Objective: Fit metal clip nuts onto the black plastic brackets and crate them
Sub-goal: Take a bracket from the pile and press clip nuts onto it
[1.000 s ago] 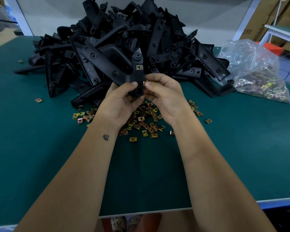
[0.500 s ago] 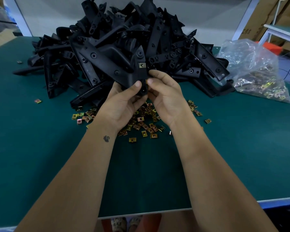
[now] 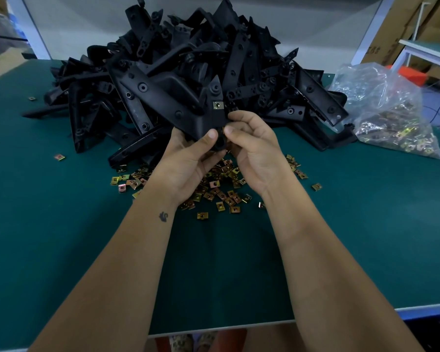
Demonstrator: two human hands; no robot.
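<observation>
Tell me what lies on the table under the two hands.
Loose clip nuts lie scattered on the green table beneath the left hand and right hand. Any directly below the palms are covered.

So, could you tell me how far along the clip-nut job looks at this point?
Done: one clip nut already sits on the held bracket. In hand: the left hand grips that bracket while the right hand pinches a second nut at its lower end. Left: the big bracket pile, the loose nuts on the table and the bag of nuts. No crate shows.
</observation>
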